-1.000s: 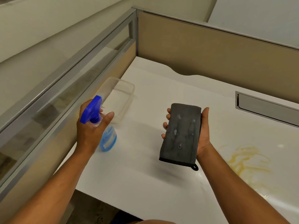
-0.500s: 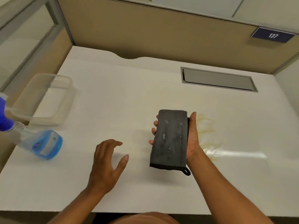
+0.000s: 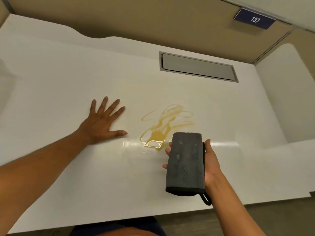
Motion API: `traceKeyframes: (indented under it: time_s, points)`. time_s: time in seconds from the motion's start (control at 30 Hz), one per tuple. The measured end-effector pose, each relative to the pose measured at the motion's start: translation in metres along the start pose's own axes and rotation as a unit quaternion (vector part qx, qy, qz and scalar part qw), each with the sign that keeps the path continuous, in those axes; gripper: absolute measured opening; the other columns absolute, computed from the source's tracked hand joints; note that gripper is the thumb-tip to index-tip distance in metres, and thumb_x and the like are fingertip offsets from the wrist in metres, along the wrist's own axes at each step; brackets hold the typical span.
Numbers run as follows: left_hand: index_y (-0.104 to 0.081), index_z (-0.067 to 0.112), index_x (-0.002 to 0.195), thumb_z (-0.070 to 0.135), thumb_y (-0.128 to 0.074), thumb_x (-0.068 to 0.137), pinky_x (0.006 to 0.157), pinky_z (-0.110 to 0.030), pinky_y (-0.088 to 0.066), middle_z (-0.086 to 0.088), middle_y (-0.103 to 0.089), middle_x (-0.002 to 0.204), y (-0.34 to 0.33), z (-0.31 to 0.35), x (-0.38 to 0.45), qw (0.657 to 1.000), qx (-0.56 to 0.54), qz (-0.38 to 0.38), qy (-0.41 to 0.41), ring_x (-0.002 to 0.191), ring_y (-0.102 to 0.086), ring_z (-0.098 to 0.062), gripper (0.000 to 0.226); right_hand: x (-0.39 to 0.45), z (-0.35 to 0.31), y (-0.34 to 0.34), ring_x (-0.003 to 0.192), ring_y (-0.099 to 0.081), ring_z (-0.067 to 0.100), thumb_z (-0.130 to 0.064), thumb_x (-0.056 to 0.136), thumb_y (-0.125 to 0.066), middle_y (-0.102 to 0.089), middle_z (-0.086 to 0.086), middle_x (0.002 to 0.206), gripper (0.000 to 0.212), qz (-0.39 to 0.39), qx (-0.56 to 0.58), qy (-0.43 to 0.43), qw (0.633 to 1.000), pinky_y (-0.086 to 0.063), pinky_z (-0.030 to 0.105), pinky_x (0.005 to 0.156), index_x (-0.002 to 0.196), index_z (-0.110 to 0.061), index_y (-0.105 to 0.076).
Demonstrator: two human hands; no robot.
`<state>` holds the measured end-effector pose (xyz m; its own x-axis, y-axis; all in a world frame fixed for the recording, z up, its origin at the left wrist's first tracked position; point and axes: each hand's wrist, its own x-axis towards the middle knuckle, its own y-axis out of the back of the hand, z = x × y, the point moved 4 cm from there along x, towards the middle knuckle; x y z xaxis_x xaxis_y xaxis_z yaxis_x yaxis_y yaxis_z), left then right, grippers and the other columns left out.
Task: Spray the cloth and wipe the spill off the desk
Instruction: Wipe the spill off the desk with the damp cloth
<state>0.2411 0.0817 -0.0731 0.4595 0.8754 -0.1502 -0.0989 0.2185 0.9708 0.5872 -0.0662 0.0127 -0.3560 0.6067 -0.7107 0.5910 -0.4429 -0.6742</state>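
A folded dark grey cloth with wet spots and a small loop at its corner is held upright in my right hand, just above the desk. A yellow, streaky spill lies on the white desk, right behind the cloth's top edge and partly hidden by it. My left hand lies flat on the desk with fingers spread, to the left of the spill, holding nothing. The spray bottle is out of view.
A grey metal cable flap is set into the desk at the back right. Tan partition walls close the desk at the back, with a blue sign reading 137. The desk's front edge runs below the cloth.
My left hand let go of the spray bottle and moved right to rest flat on the desk. The view swung right, so bottle and clear container left the frame. The cloth moved close to the spill.
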Motion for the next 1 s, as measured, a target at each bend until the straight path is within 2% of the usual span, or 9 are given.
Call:
traceKeyframes:
  time_s: [0.17,0.3,0.47,0.6,0.7,0.77,0.9,0.93,1.0]
  points:
    - [-0.002,0.046,0.172,0.098,-0.021,0.089,0.132,-0.071,0.001,0.007,0.000,0.184,0.001,0.002,0.001,0.999,0.027,0.030,-0.010,0.170,0.004,-0.039,0.100,-0.001,-0.006,-0.007,0.145,-0.049,0.045,-0.091,0.089,-0.026,-0.053,0.014,0.158,0.105,0.016,-0.039,-0.025,0.999,-0.021,0.077,0.120,0.149,-0.011,-0.059]
    - [-0.003,0.045,0.172,0.095,-0.018,0.091,0.132,-0.070,-0.001,0.006,-0.004,0.184,0.002,0.002,0.001,0.998,0.030,0.047,-0.006,0.170,-0.002,-0.040,0.096,-0.006,-0.029,-0.016,0.150,-0.043,0.040,-0.073,0.098,-0.038,-0.045,0.013,0.164,0.085,0.013,-0.065,-0.001,0.998,-0.024,0.066,0.125,0.158,-0.013,-0.047]
    - [-0.003,0.045,0.172,0.093,-0.017,0.093,0.132,-0.070,-0.003,0.007,-0.004,0.184,0.002,0.000,0.002,0.998,0.030,0.047,-0.005,0.170,-0.002,-0.039,0.093,-0.015,-0.096,-0.010,0.147,-0.049,0.037,-0.077,0.097,-0.040,-0.049,0.011,0.162,0.085,0.080,-0.111,0.133,0.982,-0.035,0.061,0.122,0.154,-0.015,-0.053]
    - [-0.008,0.045,0.172,0.091,-0.023,0.094,0.132,-0.069,-0.004,0.007,-0.010,0.184,0.003,-0.001,0.002,0.998,0.030,0.054,-0.006,0.169,-0.009,-0.040,0.092,-0.011,-0.169,-0.012,0.134,-0.060,0.046,-0.083,0.094,-0.039,-0.063,0.021,0.145,0.085,0.173,-0.223,0.266,0.922,-0.043,0.066,0.113,0.139,-0.018,-0.069]
    - [-0.011,0.044,0.172,0.090,-0.024,0.094,0.131,-0.070,-0.006,0.006,-0.012,0.184,0.002,0.001,0.002,0.998,0.034,0.059,-0.008,0.169,-0.010,-0.041,0.092,0.013,-0.188,-0.028,0.126,-0.067,0.037,-0.086,0.085,-0.047,-0.073,0.016,0.130,0.078,0.263,-0.398,0.337,0.812,-0.053,0.055,0.109,0.122,-0.024,-0.077]
    - [-0.010,0.044,0.172,0.090,-0.024,0.094,0.132,-0.070,-0.006,0.007,-0.012,0.184,0.003,0.001,0.002,0.998,0.035,0.057,-0.006,0.169,-0.010,-0.040,0.092,0.036,-0.177,-0.034,0.125,-0.064,0.024,-0.074,0.090,-0.051,-0.069,0.005,0.132,0.066,0.288,-0.592,0.375,0.653,-0.050,0.044,0.110,0.132,-0.024,-0.066]
    - [-0.012,0.044,0.172,0.091,-0.024,0.093,0.131,-0.071,-0.009,0.006,-0.014,0.183,0.006,0.002,0.002,0.997,0.039,0.058,-0.007,0.168,-0.014,-0.042,0.093,0.092,-0.124,-0.002,0.135,-0.044,0.038,-0.067,0.103,-0.043,-0.038,0.013,0.161,0.076,0.324,-0.855,0.252,0.318,-0.039,0.053,0.111,0.163,-0.021,-0.030]
    - [-0.014,0.043,0.172,0.090,-0.025,0.093,0.131,-0.071,-0.009,0.005,-0.015,0.183,0.006,0.003,0.002,0.997,0.041,0.060,-0.008,0.167,-0.016,-0.042,0.093,0.096,-0.117,0.003,0.138,-0.040,0.039,-0.066,0.105,-0.038,-0.032,0.013,0.166,0.076,0.348,-0.862,0.249,0.271,-0.036,0.054,0.112,0.166,-0.022,-0.023]
    - [-0.016,0.042,0.172,0.090,-0.025,0.093,0.130,-0.072,-0.010,0.004,-0.017,0.183,0.007,0.004,0.002,0.997,0.044,0.062,-0.009,0.167,-0.018,-0.043,0.093,0.096,-0.116,0.006,0.140,-0.039,0.038,-0.059,0.109,-0.033,-0.030,0.010,0.168,0.068,0.357,-0.854,0.272,0.262,-0.033,0.052,0.111,0.168,-0.026,-0.020]
